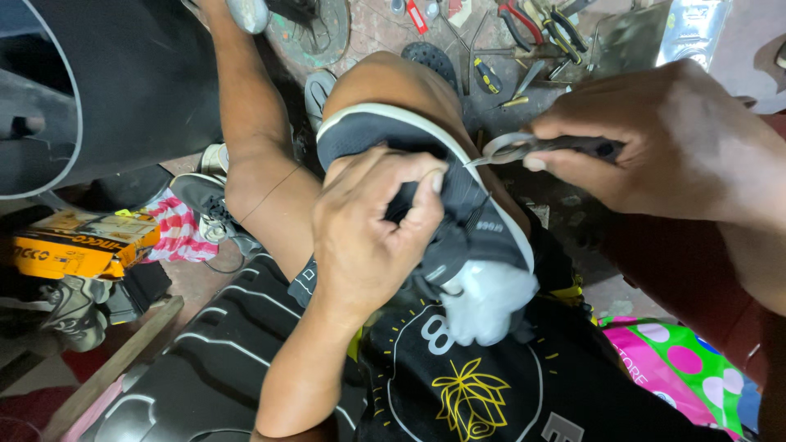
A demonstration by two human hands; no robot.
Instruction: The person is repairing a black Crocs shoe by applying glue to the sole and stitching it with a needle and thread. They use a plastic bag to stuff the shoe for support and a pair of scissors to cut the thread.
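Observation:
A dark sneaker with a white sole rim (483,221) rests on my knee, toe pointing away from me, with a white plastic bag stuffed at its heel. My left hand (372,229) pinches the upper's fabric near the shoe's opening. My right hand (671,139) grips a pair of scissors (512,149) whose blade tip meets the shoe just beside my left fingertips.
Pliers, screwdrivers and other tools (532,33) lie on the floor beyond my knee. Another pair of shoes (205,196) and a yellow box (74,245) sit to the left. A pink and green dotted bag (679,360) lies at lower right.

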